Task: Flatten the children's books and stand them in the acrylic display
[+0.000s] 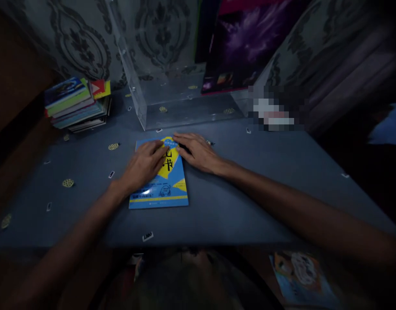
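Observation:
A blue and yellow book point(159, 194) with large dark lettering lies shut and flat on the table. My left hand point(146, 161) rests on the upper left part of its cover, fingers stretched toward the middle. At the book's top right corner is my right hand point(198, 151), its fingers extended over the upper edge and its thumb apart from them. Both hands cover part of the cover, and neither is wrapped around anything.
The table has a dark blue patterned cloth point(233, 206). An uneven stack of books point(76, 103) stands at the back left. Behind my hands is a clear plastic stand point(133, 86), with a purple poster-like panel point(246, 38) nearby. Below the table's front edge lies another colourful book point(301, 277).

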`<state>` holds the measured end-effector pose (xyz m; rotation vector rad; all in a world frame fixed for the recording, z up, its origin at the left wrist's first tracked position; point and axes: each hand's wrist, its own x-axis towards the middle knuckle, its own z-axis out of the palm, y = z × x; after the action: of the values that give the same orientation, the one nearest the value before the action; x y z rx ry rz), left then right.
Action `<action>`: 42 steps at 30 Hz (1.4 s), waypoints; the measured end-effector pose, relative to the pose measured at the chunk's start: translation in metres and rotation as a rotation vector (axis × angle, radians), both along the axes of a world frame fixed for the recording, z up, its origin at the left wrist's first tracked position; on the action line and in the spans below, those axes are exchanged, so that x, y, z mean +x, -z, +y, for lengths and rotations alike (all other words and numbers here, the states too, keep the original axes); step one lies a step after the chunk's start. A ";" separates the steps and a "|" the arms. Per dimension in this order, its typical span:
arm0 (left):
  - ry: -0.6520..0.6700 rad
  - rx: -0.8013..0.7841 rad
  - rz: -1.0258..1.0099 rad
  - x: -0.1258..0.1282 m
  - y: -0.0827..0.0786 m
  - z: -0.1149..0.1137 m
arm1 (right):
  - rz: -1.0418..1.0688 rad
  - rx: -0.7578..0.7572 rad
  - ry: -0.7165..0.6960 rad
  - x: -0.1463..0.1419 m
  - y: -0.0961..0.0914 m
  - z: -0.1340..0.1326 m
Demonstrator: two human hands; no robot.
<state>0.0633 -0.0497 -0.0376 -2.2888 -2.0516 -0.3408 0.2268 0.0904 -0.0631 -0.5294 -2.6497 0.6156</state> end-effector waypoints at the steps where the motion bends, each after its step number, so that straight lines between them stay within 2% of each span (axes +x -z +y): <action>1: 0.057 -0.010 -0.007 0.009 -0.001 -0.007 | 0.003 0.000 -0.001 0.000 0.000 0.000; 4: 0.230 -0.030 0.006 0.034 -0.002 -0.033 | 0.014 0.002 0.003 0.000 0.000 0.000; 6: 0.289 -0.045 0.024 0.047 -0.003 -0.049 | 0.006 0.001 0.001 -0.001 -0.001 -0.001; 10: 0.276 -0.051 -0.029 0.058 -0.003 -0.062 | -0.048 0.010 0.023 0.000 -0.006 -0.009; 13: 0.269 -0.036 -0.188 0.053 -0.006 -0.061 | -0.090 0.071 0.063 0.005 -0.009 -0.022; 14: 0.236 -0.018 -0.261 0.049 -0.006 -0.060 | -0.093 0.098 0.069 0.008 -0.010 -0.028; 16: 0.083 0.056 -0.367 0.035 -0.006 -0.059 | -0.083 0.142 0.058 0.016 -0.011 -0.038; 19: -0.257 0.145 -0.323 0.011 0.000 -0.059 | -0.057 0.150 0.023 0.028 -0.013 -0.049; 21: -0.385 0.129 -0.275 -0.002 0.006 -0.059 | -0.034 0.112 -0.003 0.033 -0.012 -0.052; 25: -0.403 0.152 -0.293 -0.014 0.023 -0.058 | 0.050 0.031 -0.050 0.032 -0.006 -0.049; 29: -0.431 0.223 -0.290 -0.023 0.034 -0.048 | 0.081 0.024 -0.070 0.019 -0.002 -0.036; 32: -0.461 0.228 -0.277 -0.032 0.033 -0.037 | 0.074 0.032 -0.076 0.007 -0.003 -0.026; 38: -0.452 0.222 -0.212 -0.036 0.021 -0.025 | -0.008 0.050 -0.072 -0.001 -0.007 -0.012; 42: -0.472 0.204 -0.151 -0.035 0.021 -0.021 | -0.084 0.150 -0.025 -0.015 -0.020 -0.014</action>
<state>0.0281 -0.0706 -0.0585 -1.6451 -2.4091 -0.6677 0.2118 0.0762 -0.0428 -0.4892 -2.7571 0.4056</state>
